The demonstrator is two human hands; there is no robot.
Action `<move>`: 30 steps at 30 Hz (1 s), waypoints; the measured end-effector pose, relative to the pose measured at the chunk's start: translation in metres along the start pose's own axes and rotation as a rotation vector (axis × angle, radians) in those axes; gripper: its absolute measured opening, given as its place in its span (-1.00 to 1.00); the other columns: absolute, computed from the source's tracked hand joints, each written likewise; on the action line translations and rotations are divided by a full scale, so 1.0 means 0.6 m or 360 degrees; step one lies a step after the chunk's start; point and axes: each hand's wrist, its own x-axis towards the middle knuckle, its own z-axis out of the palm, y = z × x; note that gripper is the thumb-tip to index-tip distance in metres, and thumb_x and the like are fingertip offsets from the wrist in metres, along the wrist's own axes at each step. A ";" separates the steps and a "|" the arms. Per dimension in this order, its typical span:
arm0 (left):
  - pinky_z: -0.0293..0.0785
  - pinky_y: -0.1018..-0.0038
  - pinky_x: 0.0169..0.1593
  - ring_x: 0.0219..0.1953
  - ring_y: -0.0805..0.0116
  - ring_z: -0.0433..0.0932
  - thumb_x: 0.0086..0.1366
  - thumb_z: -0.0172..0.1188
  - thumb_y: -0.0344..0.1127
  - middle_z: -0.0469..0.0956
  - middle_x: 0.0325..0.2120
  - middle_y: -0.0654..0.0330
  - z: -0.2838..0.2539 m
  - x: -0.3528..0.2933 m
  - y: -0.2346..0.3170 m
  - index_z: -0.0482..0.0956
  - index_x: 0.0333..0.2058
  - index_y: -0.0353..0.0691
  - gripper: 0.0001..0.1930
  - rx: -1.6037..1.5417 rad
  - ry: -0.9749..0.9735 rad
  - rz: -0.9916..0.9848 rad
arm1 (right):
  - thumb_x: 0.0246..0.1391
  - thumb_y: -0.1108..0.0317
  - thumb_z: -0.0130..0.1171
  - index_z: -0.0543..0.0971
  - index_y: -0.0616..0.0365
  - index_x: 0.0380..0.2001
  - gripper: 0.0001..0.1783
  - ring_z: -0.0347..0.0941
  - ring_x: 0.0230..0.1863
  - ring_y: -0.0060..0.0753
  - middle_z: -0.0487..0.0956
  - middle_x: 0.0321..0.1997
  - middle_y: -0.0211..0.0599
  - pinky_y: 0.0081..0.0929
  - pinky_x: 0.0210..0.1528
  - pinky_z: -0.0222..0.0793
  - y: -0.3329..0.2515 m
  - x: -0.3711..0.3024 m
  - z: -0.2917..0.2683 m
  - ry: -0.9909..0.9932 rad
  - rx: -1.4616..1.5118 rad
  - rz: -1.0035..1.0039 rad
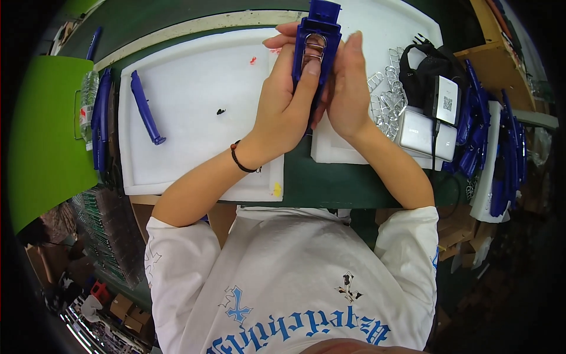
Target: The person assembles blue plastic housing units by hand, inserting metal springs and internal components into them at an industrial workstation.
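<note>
Both hands are at the far middle of the table, around a long blue plastic housing (321, 32) that stands roughly upright in view. My left hand (282, 100) grips it from the left. Its thumb presses on a bent metal wire loop (315, 42) set in the housing's opening. On the other side, my right hand (349, 88) bears against the housing, its thumb raised and its fingers partly hidden behind the part. Farther left, a similar slim blue plastic piece (146, 109) lies on the white foam tray (188, 141).
Many metal wire loops (386, 106) are heaped on the right-hand white tray (336, 147). Beside them are a white power bank (424, 137), a white device with a cable (446, 100) and a black strap (415, 71). Blue parts (471, 130) pile up at right; a plastic bottle (88, 103) stands left.
</note>
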 end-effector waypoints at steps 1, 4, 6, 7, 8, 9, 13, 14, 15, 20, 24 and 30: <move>0.54 0.23 0.02 -0.02 0.06 0.63 0.49 0.14 -0.18 0.57 0.15 0.00 -0.007 0.000 0.005 0.33 0.28 -0.08 -0.54 0.0008 -0.0001 0.0008 | 0.44 -0.35 -0.58 0.51 0.21 0.12 -0.10 0.58 -0.03 -0.49 0.65 0.06 -0.12 -0.56 -0.02 0.52 -0.002 0.001 -0.001 -0.0005 0.0004 -0.0009; 0.37 0.61 -0.56 -0.62 0.57 0.45 0.61 -0.12 -0.12 0.51 -0.50 0.27 -0.035 0.000 0.024 0.44 -0.04 -0.23 -0.70 -0.0229 -0.0184 -0.0345 | 0.37 -0.44 -0.62 0.48 0.21 0.20 0.00 0.54 -0.21 -0.57 0.64 0.06 -0.22 -0.65 -0.31 0.39 0.006 0.010 0.002 -0.0093 -0.0017 0.0135; 0.35 0.57 -0.59 -0.65 0.55 0.46 0.60 -0.08 -0.03 0.51 -0.58 0.29 -0.044 0.000 0.029 0.47 -0.15 -0.21 -0.66 -0.0170 -0.0133 -0.0429 | 0.42 -0.39 -0.47 0.51 0.20 0.18 -0.10 0.45 -0.50 -0.77 0.67 -0.01 -0.37 -0.76 -0.69 0.25 0.016 0.013 0.005 -0.0165 0.0050 0.0119; 0.34 0.57 -0.60 -0.66 0.56 0.46 0.58 -0.04 -0.01 0.50 -0.62 0.31 -0.042 0.004 0.028 0.50 -0.14 -0.20 -0.65 -0.0075 -0.0162 -0.0379 | 0.44 -0.35 -0.44 0.48 0.21 0.22 -0.13 0.49 -0.41 -0.74 0.67 0.01 -0.35 -0.75 -0.58 0.33 0.026 0.010 0.004 -0.0099 0.0072 0.0110; 0.31 0.60 -0.59 -0.66 0.58 0.46 0.59 -0.07 0.06 0.53 -0.60 0.33 -0.038 0.009 0.027 0.54 -0.20 -0.20 -0.57 0.0022 -0.0243 -0.0394 | 0.45 -0.33 -0.41 0.44 0.23 0.26 -0.15 0.54 -0.30 -0.67 0.65 0.04 -0.31 -0.71 -0.43 0.42 0.025 0.003 -0.004 -0.0054 0.0030 0.0051; 0.29 0.60 -0.60 -0.67 0.60 0.44 0.58 -0.05 0.07 0.50 -0.63 0.33 -0.031 0.010 0.022 0.55 -0.08 -0.18 -0.58 -0.0139 -0.0235 -0.0524 | 0.46 -0.31 -0.42 0.41 0.23 0.29 -0.16 0.56 -0.19 -0.61 0.64 0.08 -0.27 -0.69 -0.33 0.47 0.025 -0.005 -0.015 -0.0014 -0.0022 0.0074; 0.27 0.62 -0.60 -0.64 0.65 0.39 0.57 0.02 -0.09 0.43 -0.60 0.37 -0.030 0.004 0.026 0.55 0.05 -0.08 -0.72 -0.0444 -0.0185 -0.0409 | 0.34 -0.44 -0.29 0.31 0.29 0.35 -0.02 0.52 0.09 -0.35 0.55 0.20 -0.11 -0.39 0.21 0.38 0.021 -0.004 -0.014 -0.0104 -0.0289 -0.0070; 0.28 0.62 -0.59 -0.63 0.65 0.39 0.58 0.02 -0.11 0.42 -0.61 0.37 -0.026 0.001 0.014 0.56 0.04 -0.09 -0.73 -0.0420 -0.0171 -0.0345 | 0.35 -0.43 -0.32 0.32 0.28 0.34 -0.04 0.48 0.06 -0.44 0.52 0.20 -0.17 -0.49 0.13 0.35 0.018 -0.009 -0.017 -0.0184 -0.0340 -0.0022; 0.30 0.62 -0.58 -0.62 0.65 0.39 0.58 0.01 -0.13 0.42 -0.61 0.36 -0.022 0.003 0.005 0.56 0.02 -0.10 -0.75 -0.0413 -0.0194 -0.0275 | 0.32 -0.47 -0.29 0.31 0.26 0.36 -0.01 0.48 0.09 -0.41 0.51 0.22 -0.17 -0.46 0.16 0.34 0.032 -0.012 -0.033 -0.0173 -0.0333 -0.0084; 0.39 0.52 -0.51 -0.62 0.55 0.43 0.54 0.04 -0.30 0.46 -0.59 0.27 -0.043 0.002 0.033 0.54 -0.15 -0.26 -0.83 0.0032 -0.0158 -0.0057 | 0.32 -0.49 -0.31 0.26 0.27 0.41 0.03 0.45 0.13 -0.29 0.45 0.28 -0.04 -0.42 0.10 0.39 0.021 -0.003 -0.018 -0.0068 -0.0687 -0.0121; 0.45 0.20 -0.10 -0.25 0.06 0.52 0.45 -0.04 -0.47 0.50 -0.33 -0.03 -0.051 0.006 0.037 0.39 0.05 -0.34 -0.76 0.0373 -0.0184 0.0031 | 0.47 -0.14 -0.13 0.17 0.28 0.41 -0.25 0.38 0.17 -0.29 0.39 0.31 -0.05 -0.38 0.21 0.31 0.036 -0.004 -0.011 0.0271 -0.0859 -0.0480; 0.35 0.10 0.18 0.05 -0.22 0.38 0.12 0.07 -0.61 0.37 0.01 -0.26 -0.037 0.017 0.017 0.19 0.30 -0.59 -0.29 0.0935 -0.0083 0.0770 | 0.49 0.14 -0.01 0.48 0.28 0.15 -0.58 0.50 0.03 -0.45 0.59 0.00 -0.25 -0.44 0.20 0.35 0.017 0.015 -0.084 0.0480 -0.0440 -0.0016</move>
